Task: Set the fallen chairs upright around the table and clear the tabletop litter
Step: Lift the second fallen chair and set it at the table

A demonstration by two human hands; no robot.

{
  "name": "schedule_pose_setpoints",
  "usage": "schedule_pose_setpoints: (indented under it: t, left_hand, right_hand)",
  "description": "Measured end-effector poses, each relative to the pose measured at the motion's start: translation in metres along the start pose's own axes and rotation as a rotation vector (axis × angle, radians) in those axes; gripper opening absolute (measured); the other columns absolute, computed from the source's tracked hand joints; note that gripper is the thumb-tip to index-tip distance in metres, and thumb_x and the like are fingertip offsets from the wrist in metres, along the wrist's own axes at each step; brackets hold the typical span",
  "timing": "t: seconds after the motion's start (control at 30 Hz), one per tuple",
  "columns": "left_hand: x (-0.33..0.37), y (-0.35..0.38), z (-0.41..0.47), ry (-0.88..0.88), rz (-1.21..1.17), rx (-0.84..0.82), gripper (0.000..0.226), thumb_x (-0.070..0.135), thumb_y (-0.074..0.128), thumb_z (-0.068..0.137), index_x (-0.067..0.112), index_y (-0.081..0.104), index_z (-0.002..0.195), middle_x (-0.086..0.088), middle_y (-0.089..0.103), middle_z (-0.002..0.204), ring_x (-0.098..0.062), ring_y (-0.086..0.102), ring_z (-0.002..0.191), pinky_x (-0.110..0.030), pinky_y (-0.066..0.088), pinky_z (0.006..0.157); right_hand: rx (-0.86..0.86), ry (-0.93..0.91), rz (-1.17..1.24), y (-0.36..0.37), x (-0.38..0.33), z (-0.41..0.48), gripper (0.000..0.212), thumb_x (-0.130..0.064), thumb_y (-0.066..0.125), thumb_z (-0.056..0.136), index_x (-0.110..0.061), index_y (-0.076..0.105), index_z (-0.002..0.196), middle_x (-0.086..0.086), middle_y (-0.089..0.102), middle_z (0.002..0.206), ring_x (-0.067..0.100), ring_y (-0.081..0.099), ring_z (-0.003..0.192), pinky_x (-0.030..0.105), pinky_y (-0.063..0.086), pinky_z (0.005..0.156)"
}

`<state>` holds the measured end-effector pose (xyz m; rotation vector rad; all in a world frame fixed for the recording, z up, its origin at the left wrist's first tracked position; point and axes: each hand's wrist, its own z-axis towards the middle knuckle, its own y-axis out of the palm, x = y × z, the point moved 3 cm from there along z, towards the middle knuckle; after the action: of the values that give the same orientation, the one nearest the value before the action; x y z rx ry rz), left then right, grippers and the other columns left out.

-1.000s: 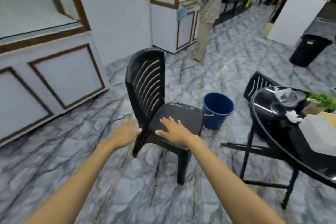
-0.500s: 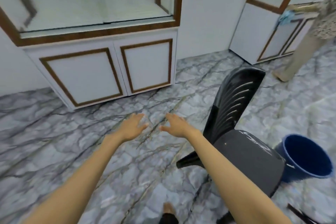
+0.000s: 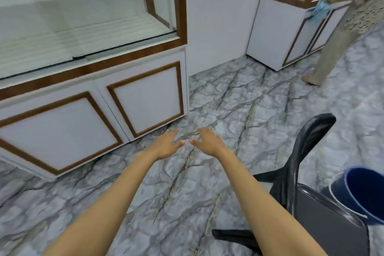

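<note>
Left hand [image 3: 164, 147], fingers spread, empty, centre frame over marble floor [image 3: 239, 106]; right hand [image 3: 209, 143], likewise spread and empty, beside it and nearer the black chair [image 3: 307, 189], upright at lower right, backrest rising toward upper right.

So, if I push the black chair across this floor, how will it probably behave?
The black chair looks like moulded plastic, so it is probably light and fairly stiff. The marble floor appears smooth and glossy, so the legs would likely slide easily. Pushed high on its tall slatted back, it might tip rather than slide. The blue bucket stands close beside it and could get knocked.
</note>
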<state>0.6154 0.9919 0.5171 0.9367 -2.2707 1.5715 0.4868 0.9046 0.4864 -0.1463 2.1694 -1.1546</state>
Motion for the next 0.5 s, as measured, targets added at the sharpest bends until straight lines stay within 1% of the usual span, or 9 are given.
schedule_pose_setpoints:
  t: [0.03,0.07,0.1,0.13,0.23,0.27,0.4,0.5]
  left_hand:
    - [0.005,-0.007,0.017,0.037,-0.001,-0.014,0.059,0.039,0.04,0.096,0.013,0.023,0.146,-0.006,0.025,0.155,-0.022,0.025,0.142,-0.027,0.021,0.111]
    - [0.007,-0.013,0.037,0.069,-0.01,-0.033,0.063,0.044,0.041,0.094,0.013,0.025,0.146,-0.004,0.028,0.153,-0.022,0.027,0.141,-0.028,0.021,0.112]
    - [0.009,-0.019,0.057,0.104,-0.005,-0.049,0.069,0.052,0.042,0.091,0.013,0.026,0.146,-0.004,0.029,0.153,-0.023,0.028,0.141,-0.03,0.021,0.113]
    - [0.011,-0.026,0.079,0.13,0.015,-0.08,0.072,0.055,0.041,0.09,0.014,0.025,0.147,-0.004,0.029,0.153,-0.023,0.027,0.142,-0.032,0.02,0.115]
    - [0.021,-0.045,0.148,0.214,0.088,-0.136,0.058,0.037,0.036,0.098,0.017,0.016,0.148,-0.004,0.019,0.156,-0.021,0.019,0.144,-0.027,0.016,0.113]
    - [0.026,-0.052,0.17,0.237,0.096,-0.148,0.057,0.036,0.035,0.098,0.016,0.014,0.148,-0.005,0.017,0.157,-0.02,0.018,0.144,-0.025,0.016,0.112]
    - [0.055,-0.075,0.254,0.36,0.176,-0.225,0.065,0.043,0.036,0.096,0.014,0.013,0.149,-0.006,0.015,0.158,-0.02,0.017,0.145,-0.029,0.013,0.115]
    - [0.09,-0.08,0.308,0.454,0.254,-0.293,0.065,0.044,0.035,0.096,0.015,0.012,0.149,-0.005,0.014,0.158,-0.021,0.016,0.145,-0.034,0.013,0.118]
  right_hand:
    - [0.014,0.021,0.005,-0.008,0.004,0.013,0.066,-0.049,0.041,0.095,-0.012,0.023,0.147,0.011,0.022,0.155,0.027,0.019,0.143,0.046,0.014,0.117]
    - [0.02,0.046,0.014,-0.016,0.01,0.025,0.067,-0.049,0.04,0.095,-0.012,0.022,0.147,0.011,0.021,0.156,0.027,0.018,0.144,0.047,0.014,0.117]
    - [0.025,0.076,0.025,-0.023,0.016,0.037,0.067,-0.049,0.039,0.095,-0.012,0.02,0.148,0.011,0.019,0.156,0.027,0.016,0.144,0.047,0.012,0.117]
    - [0.031,0.109,0.036,-0.032,0.023,0.05,0.068,-0.049,0.038,0.096,-0.012,0.018,0.148,0.01,0.016,0.157,0.027,0.014,0.145,0.048,0.01,0.117]
    - [0.083,0.205,0.05,-0.055,0.045,0.091,0.071,-0.052,0.031,0.096,-0.013,0.009,0.15,0.007,0.005,0.16,0.024,0.003,0.147,0.048,0.003,0.117]
    - [0.11,0.241,0.057,-0.063,0.052,0.102,0.072,-0.053,0.03,0.096,-0.013,0.007,0.151,0.007,0.004,0.16,0.024,0.002,0.148,0.048,0.003,0.117]
    - [0.159,0.38,0.06,-0.097,0.078,0.136,0.071,-0.055,0.029,0.096,-0.018,0.003,0.151,0.005,0.0,0.16,0.024,0.0,0.148,0.049,0.003,0.116]
    - [0.218,0.488,0.13,-0.126,0.106,0.151,0.071,-0.056,0.029,0.095,-0.019,0.005,0.151,0.006,0.0,0.161,0.024,-0.001,0.148,0.052,0.003,0.116]
